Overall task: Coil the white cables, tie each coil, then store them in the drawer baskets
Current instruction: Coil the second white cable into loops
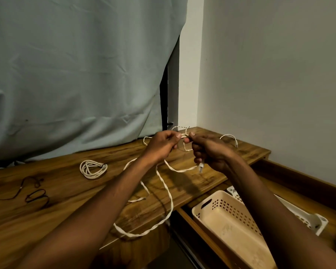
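Observation:
Both hands are raised over the wooden desk (47, 214), close together. My left hand (161, 145) pinches a loose white cable (166, 188) between thumb and fingers. My right hand (208, 150) grips the same cable, and its plug end (200, 167) sticks out below the palm. The cable's slack loops down across the desk and over its front edge. A coiled, tied white cable (93, 169) lies on the desk to the left. In the open drawer at the lower right sits a beige basket (208, 205), with a white basket (318, 220) behind it.
Thin dark ties (35, 195) lie on the desk at the far left. A grey-green curtain (76, 74) hangs behind the desk. A pale wall (279, 74) closes off the right side. The drawer's wooden wall (299, 179) runs along the right.

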